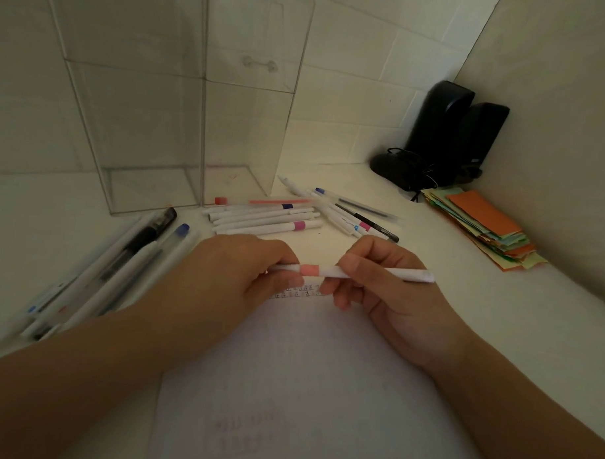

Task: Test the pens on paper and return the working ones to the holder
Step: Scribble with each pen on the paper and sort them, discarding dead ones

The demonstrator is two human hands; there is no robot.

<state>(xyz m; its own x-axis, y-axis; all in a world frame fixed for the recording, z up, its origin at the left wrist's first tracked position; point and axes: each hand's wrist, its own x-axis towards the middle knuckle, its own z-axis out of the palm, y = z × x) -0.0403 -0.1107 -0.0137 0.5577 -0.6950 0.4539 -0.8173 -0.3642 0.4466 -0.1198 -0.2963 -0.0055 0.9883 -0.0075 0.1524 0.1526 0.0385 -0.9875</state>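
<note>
A white pen with a pink band (330,271) lies level between both hands, above the sheet of paper (310,367). My left hand (238,271) pinches its left, capped end. My right hand (378,287) grips the barrel to the right of the band. Faint red scribbles mark the paper near its lower middle. The clear plastic holder (182,98) stands at the back left with nothing visible in it. A pile of white pens (263,217) lies in front of the holder, and more pens (353,214) fan out to its right.
Another group of pens (97,273) lies at the left on the white table. Two black speakers with a cable (445,138) stand in the back right corner. A stack of coloured paper slips (486,229) lies at the right, by the wall.
</note>
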